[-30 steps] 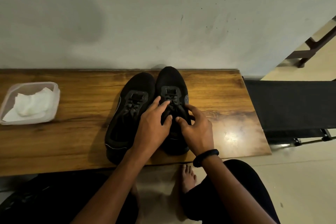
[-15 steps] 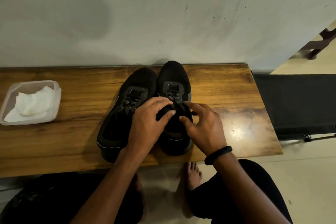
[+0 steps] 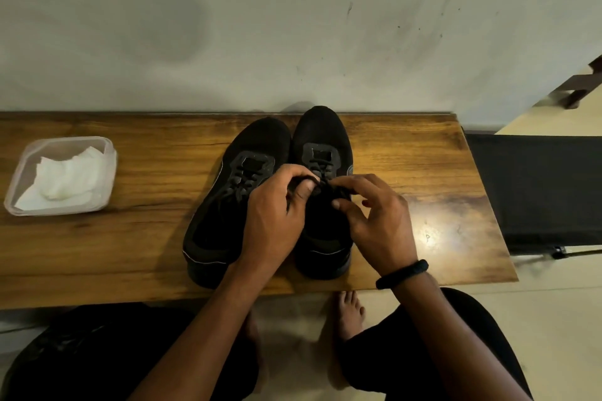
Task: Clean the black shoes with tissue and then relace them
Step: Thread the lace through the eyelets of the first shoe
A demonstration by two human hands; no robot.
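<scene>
1. Head view: two black shoes stand side by side in the middle of a wooden bench (image 3: 407, 166) set against a pale wall (image 3: 293, 26).
2. The right shoe (image 3: 321, 130) lies with its long axis nearly straight away from the person, its toe at the bench's far edge by the wall and its heel at the near edge.
3. The left shoe (image 3: 234, 205) also points toe-first at the wall but is slanted, with its toe leaning in against the right shoe's forefoot and its heel swung out to the left.
4. The left hand (image 3: 277, 215) sits over the gap between the shoes, its fingers curled, gripping a loop of the black lace (image 3: 317, 169) above the right shoe's tongue.
5. The right hand (image 3: 374, 218) hovers over the same shoe's right side. Its forefinger and thumb pinch the other part of the lace, and its remaining fingers are loosely bent.
6. A black wristband (image 3: 402, 273) circles the right wrist.
7. Well apart at the bench's left end sits a clear plastic container (image 3: 107, 153) holding crumpled white tissue (image 3: 65, 179).
8. A bare foot (image 3: 350, 309) rests on the floor below the bench's near edge, and a dark seat (image 3: 537, 189) stands just beyond the bench's right end.
</scene>
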